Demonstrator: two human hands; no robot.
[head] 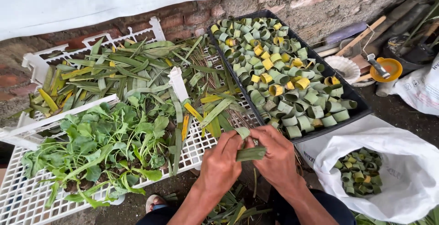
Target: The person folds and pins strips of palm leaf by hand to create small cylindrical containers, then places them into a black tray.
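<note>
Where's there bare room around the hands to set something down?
Bare white plastic lattice rack shows at its near-left corner, beside the leafy green seedlings. Dark ground lies free between the black tray of rolled leaf rings and the white sack. The rack's middle, with its long leaf strips, is crowded.

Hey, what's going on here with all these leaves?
A person's left hand and right hand together hold a folded green leaf strip, rolling it between the fingers. Ahead, a black tray is packed with small rolled leaf rings; more sit in a white sack. Loose leaves and seedlings lie on white crates.
</note>
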